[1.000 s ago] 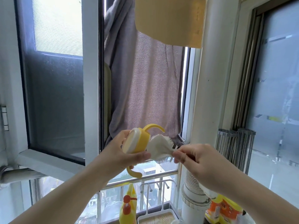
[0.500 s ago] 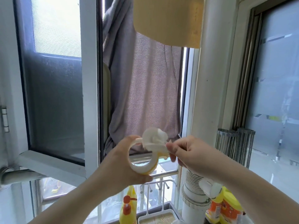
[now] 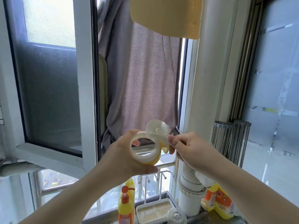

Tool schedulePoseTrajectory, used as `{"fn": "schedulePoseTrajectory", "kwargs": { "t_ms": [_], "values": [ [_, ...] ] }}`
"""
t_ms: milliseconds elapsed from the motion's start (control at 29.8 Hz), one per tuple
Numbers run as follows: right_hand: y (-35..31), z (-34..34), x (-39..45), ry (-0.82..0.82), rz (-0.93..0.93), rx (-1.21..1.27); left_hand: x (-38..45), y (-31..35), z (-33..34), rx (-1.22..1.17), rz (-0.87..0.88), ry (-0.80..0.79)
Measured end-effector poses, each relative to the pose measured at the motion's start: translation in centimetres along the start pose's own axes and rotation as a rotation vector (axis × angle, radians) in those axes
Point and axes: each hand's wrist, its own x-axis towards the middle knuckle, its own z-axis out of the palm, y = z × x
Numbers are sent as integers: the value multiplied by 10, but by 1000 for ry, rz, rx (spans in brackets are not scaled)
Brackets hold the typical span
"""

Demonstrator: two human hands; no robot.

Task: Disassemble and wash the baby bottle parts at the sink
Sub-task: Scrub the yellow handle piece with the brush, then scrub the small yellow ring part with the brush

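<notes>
My left hand (image 3: 124, 157) grips the yellow and cream bottle collar ring (image 3: 145, 156), held up in front of the window with its round opening facing me. My right hand (image 3: 187, 150) pinches the handle of a white brush (image 3: 156, 129), whose head rests against the ring's upper rim. A yellow handle tab of the collar (image 3: 165, 149) shows behind the ring, next to my right fingers. A clear domed bottle part (image 3: 176, 215) lies at the bottom of the view. The sink itself is out of view.
Below stand a yellow pump bottle (image 3: 125, 206), a white drying rack tray (image 3: 153, 211) and a yellow-orange detergent bottle (image 3: 217, 202). A white pipe (image 3: 191, 188) rises at right. A grey towel (image 3: 142, 78) hangs ahead beside an open window frame (image 3: 84, 78).
My left hand turned the collar from side-on until its opening faces me. The brush rose from beside the collar to its top rim, and both hands drew slightly nearer.
</notes>
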Motion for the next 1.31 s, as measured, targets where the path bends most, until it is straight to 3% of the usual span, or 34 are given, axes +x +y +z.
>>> {"fn": "schedulePoseTrajectory", "kwargs": {
  "t_ms": [235,369,772,1041,1310],
  "values": [
    [40,13,-34,-45,180,99,-23,-9,38,-240,-188,-77],
    [83,32,-54,53,296,142,-54,-19,93,-418,-298,-129],
    [197,108,-167,34,739,135,-159,-74,228,-433,-544,-470],
    [262,147,-202,109,904,229,-169,-96,300,-304,-483,-616],
    [344,138,-196,-23,910,217,-159,-124,381,-84,-312,-629]
  ]
}}
